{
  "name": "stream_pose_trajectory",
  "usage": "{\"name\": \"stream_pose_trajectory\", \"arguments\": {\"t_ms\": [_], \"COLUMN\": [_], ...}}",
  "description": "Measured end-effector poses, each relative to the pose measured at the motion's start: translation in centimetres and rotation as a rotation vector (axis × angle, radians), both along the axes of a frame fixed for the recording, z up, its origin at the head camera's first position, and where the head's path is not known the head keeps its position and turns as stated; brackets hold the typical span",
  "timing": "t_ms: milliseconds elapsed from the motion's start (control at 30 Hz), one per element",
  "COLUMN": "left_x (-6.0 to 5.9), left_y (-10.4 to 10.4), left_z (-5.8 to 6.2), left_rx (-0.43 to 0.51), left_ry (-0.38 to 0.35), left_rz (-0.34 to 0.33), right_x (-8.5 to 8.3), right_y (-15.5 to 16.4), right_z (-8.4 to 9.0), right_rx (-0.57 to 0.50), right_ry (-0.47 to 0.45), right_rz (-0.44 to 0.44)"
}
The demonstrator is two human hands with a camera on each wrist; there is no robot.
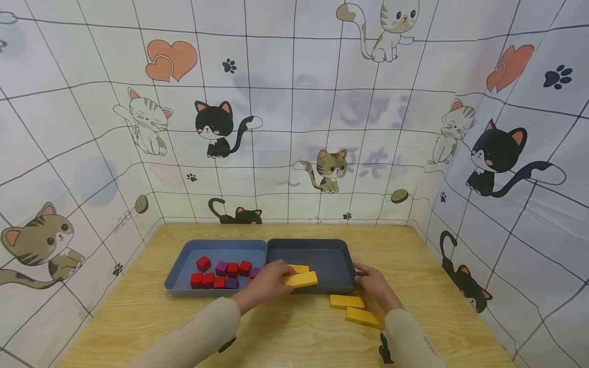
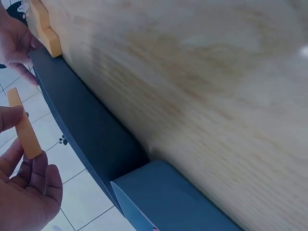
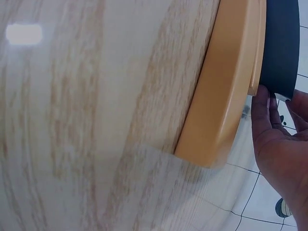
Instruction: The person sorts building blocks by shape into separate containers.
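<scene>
My left hand [image 1: 269, 282] pinches a flat yellow block [image 2: 25, 126] between thumb and fingers, raised over the front left of the dark grey tray [image 1: 329, 255]. Behind it, a second yellow block [image 1: 300, 268] shows partly inside that tray. At the tray's right end, my right hand [image 1: 375, 283] grips the wall, fingers on the outer side and at the rim. Two more yellow blocks, a nearer one [image 1: 364, 317] and a farther one [image 1: 347, 301], lie on the table just in front of the tray, left of the right wrist.
Left of the dark tray, against it, stands a blue tray [image 1: 184, 255] with several red cubes [image 1: 203, 263] and purple cubes [image 1: 222, 268]. Both stand on a wood-grain table [image 1: 294, 337]. A cat-printed sheet [image 1: 276, 112] encloses the back and sides.
</scene>
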State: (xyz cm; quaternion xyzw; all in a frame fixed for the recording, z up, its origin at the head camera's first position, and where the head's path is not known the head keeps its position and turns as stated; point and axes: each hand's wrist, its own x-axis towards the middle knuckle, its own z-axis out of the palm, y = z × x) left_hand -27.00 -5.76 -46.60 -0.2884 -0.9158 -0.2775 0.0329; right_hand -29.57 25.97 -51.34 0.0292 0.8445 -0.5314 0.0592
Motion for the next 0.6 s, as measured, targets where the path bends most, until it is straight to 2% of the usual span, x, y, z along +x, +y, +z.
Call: {"name": "stream_pose_trajectory", "arguments": {"t_ms": [167, 300, 433, 600], "left_x": [-1.2, -2.2, -2.8, -3.7], "left_y": [1.0, 1.7, 2.4, 3.4], "left_z": [0.2, 0.4, 0.7, 0.5], "left_rx": [0.022, 0.009, -0.004, -0.034], "left_ry": [-0.018, -0.016, -0.052, -0.048], "left_rz": [0.021, 0.036, 0.057, 0.058], "right_x": [-0.2, -0.2, -0.3, -0.3], "right_y": [0.0, 0.0, 0.1, 0.3], "right_z": [-0.2, -0.2, -0.3, -0.3], "right_rx": [-0.018, -0.012, -0.007, -0.001], "right_ry": [0.006, 0.011, 0.013, 0.011], "right_rz": [0.003, 0.007, 0.001, 0.004]}}
